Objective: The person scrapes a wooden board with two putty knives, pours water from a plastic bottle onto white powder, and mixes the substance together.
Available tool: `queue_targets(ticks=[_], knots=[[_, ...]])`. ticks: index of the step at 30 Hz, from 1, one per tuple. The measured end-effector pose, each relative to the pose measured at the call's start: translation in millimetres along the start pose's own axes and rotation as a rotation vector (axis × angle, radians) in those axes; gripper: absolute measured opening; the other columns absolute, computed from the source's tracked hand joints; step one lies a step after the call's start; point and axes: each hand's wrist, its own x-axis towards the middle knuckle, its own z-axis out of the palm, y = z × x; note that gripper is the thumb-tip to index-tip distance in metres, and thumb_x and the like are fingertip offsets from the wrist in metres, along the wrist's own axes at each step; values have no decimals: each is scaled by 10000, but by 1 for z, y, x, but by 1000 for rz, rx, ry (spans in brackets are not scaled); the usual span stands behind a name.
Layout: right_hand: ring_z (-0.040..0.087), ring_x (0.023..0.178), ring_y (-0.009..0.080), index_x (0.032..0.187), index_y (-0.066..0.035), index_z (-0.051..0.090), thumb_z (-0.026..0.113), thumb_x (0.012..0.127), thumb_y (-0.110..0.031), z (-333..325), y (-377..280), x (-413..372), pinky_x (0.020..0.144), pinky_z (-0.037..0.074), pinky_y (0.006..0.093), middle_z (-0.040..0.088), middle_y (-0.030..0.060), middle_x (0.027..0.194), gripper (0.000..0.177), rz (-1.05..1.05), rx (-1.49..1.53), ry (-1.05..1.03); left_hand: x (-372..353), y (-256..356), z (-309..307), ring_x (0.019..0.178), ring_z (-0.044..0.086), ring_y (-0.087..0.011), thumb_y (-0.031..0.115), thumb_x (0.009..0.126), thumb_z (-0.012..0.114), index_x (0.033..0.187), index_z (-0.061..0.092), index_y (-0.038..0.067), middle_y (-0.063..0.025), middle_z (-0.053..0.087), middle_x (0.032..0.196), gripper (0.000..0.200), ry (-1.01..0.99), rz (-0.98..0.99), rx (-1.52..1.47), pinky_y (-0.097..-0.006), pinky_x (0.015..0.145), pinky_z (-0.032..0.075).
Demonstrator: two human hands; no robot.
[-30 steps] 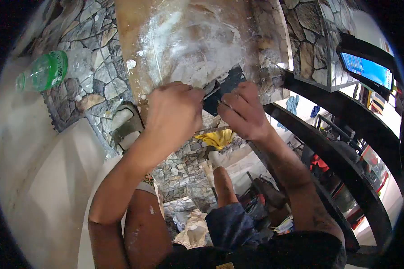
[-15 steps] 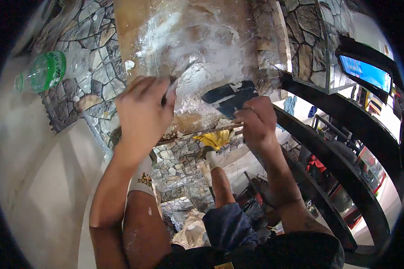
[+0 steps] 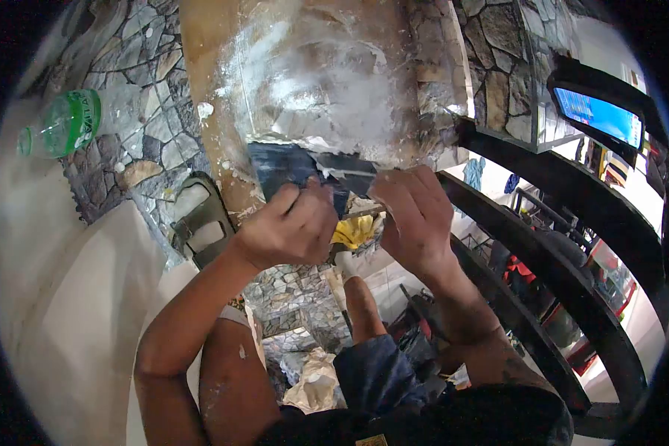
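Note:
A brown board (image 3: 208, 44) smeared with white paste lies in front of me. My left hand (image 3: 293, 223) is closed on a dark, wide putty knife (image 3: 279, 165), its blade flat over the board's near part with a ridge of white paste along its far edge. My right hand (image 3: 418, 215) grips a second dark putty knife (image 3: 353, 182), streaked with white. The two blades meet or overlap between my hands, close over the paste. My fingers hide the near ends of both knives.
A clear bottle with a green label (image 3: 82, 119) lies at the left on stone-patterned flooring (image 3: 171, 152). Under the board's near edge is a yellow cloth-like thing (image 3: 354, 232). Black curved bars (image 3: 557, 175) run along the right, near a lit screen (image 3: 600, 117).
My left hand has come down and right, and its blade now lies flat on the board beside the right one. My right hand has moved slightly down.

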Motion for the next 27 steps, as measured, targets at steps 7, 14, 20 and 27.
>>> queue_targets(ticks=[7, 14, 20, 27], knots=[[570, 764, 357, 875, -32, 584, 588, 636, 106, 23, 33, 14, 651, 455, 399, 597, 148, 867, 276, 112, -67, -5, 4, 4, 2, 814, 602, -216, 129, 693, 592, 768, 666, -14, -104, 636, 773, 178, -85, 84, -137, -313, 697, 458], [532, 808, 346, 907, -68, 543, 621, 584, 3, 4, -2, 11, 657, 447, 442, 555, 116, 846, 340, 147, 55, -100, 2, -4, 10, 823, 588, -219, 150, 664, 591, 774, 670, -24, -104, 646, 784, 220, -102, 145, -176, -299, 703, 452], [540, 781, 372, 927, -48, 559, 561, 646, 80, 37, 24, 18, 651, 431, 459, 561, 151, 867, 308, 168, -6, -51, 4, 1, 11, 819, 579, -211, 171, 640, 589, 710, 657, 10, -83, 638, 766, 188, -68, 177, -221, -307, 716, 448], [564, 787, 364, 893, -53, 570, 548, 677, 86, 17, 1, 20, 642, 450, 432, 581, 127, 825, 258, 155, 66, -71, 6, 1, 13, 774, 563, -197, 178, 624, 585, 668, 640, 44, -41, 605, 708, 151, -134, 249, -226, -311, 734, 445]])
